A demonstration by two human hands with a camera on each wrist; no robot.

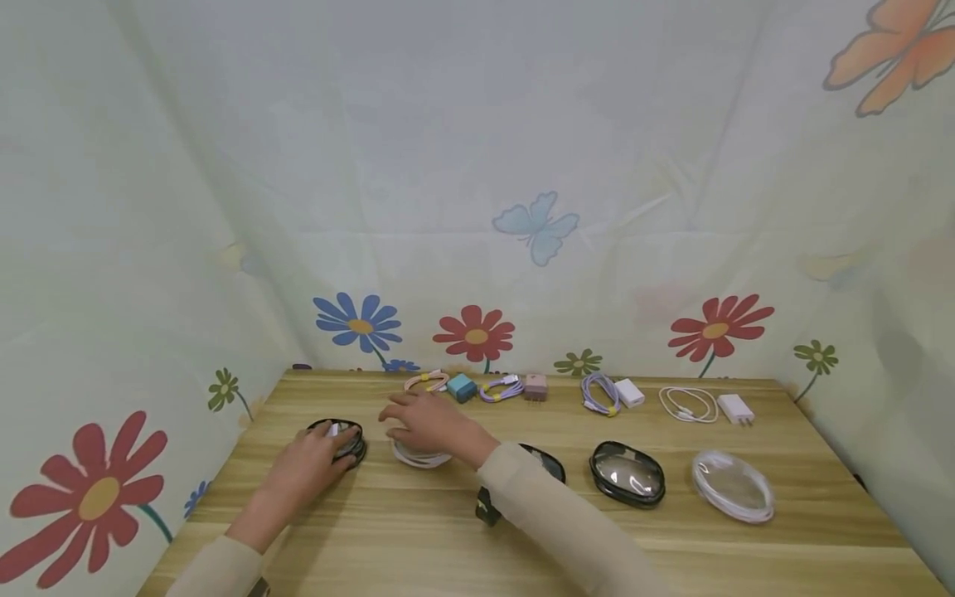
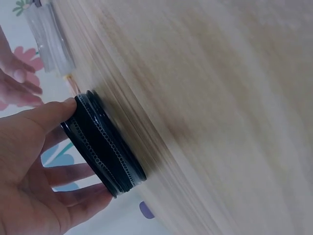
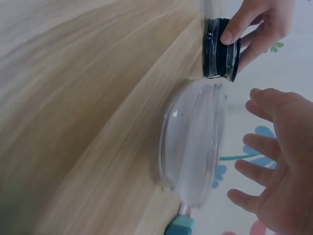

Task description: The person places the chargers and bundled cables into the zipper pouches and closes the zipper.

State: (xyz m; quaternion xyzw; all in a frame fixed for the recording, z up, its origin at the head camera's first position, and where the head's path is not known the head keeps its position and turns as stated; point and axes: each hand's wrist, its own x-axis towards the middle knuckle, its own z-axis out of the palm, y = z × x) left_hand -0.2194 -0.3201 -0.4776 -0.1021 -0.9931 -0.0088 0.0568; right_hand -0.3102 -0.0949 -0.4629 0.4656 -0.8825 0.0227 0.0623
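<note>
Head cam: black-edged case [image 1: 360, 450] is pinched across its sides by the left hand [image 1: 307, 463] near the desk's left edge [image 1: 248, 456], prob for steadiness; white-edged case [image 1: 420, 458] beside it's just hovered over, right hand [image 1: 434, 424] spread, empty.

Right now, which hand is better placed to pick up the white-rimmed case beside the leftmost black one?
Probably the right hand: it holds nothing, and its spread fingers hover over the white-rimmed case. The left hand already grips the black-trimmed case.
</note>
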